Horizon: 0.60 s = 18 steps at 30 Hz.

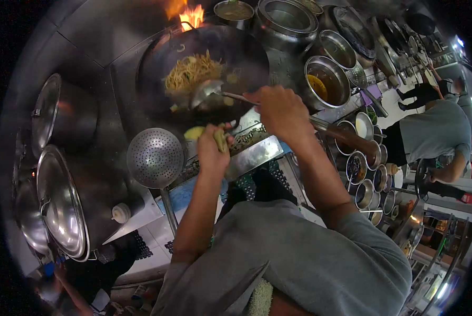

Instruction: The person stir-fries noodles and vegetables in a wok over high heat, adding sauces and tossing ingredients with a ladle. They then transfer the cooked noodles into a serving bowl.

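A large dark wok point(248, 51) stands over the stove with a heap of noodles point(194, 73) in its middle. My right hand point(281, 110) grips the long handle of a metal wok ladle point(208, 93), whose bowl rests among the noodles at the near side; the thick wooden end of its handle point(350, 138) reaches out past my forearm. At the wok's near rim, my left hand point(214, 148) is closed around a folded yellowish cloth point(220, 139), which seems to lie over the wok's handle. Steam blurs part of the wok.
Flames point(191, 17) rise behind the wok. A perforated metal skimmer point(156, 158) lies left of my left hand. Large lidded pots point(62, 205) stand at the left. Metal pots of liquid point(326, 83) and several seasoning bowls point(356, 168) are at the right. Other people point(433, 126) stand at the far right and lower left.
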Tool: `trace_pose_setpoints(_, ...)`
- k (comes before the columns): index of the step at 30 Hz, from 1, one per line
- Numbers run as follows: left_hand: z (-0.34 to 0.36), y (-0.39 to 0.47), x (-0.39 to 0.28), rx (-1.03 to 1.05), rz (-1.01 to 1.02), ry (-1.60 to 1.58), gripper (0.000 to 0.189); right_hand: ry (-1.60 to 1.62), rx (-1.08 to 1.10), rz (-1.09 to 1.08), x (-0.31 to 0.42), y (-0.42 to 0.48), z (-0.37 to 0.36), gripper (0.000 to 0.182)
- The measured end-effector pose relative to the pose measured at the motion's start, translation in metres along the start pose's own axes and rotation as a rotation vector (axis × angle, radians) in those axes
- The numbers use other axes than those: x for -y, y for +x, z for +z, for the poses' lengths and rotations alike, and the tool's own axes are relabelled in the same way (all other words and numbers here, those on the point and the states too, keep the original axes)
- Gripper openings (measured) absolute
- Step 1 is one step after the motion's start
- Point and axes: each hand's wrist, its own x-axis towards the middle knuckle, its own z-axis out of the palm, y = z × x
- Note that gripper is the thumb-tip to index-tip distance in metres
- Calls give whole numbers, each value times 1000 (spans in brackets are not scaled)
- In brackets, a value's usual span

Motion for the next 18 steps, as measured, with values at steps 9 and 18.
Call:
trace_pose_setpoints(9,-32,-50,63,-102,-19,-20,6,32,128,147,15,-7,-13,36)
trace_pose_setpoints(18,-28,31,29,-53,17,53,16,65,-8,141,17,14,51,40)
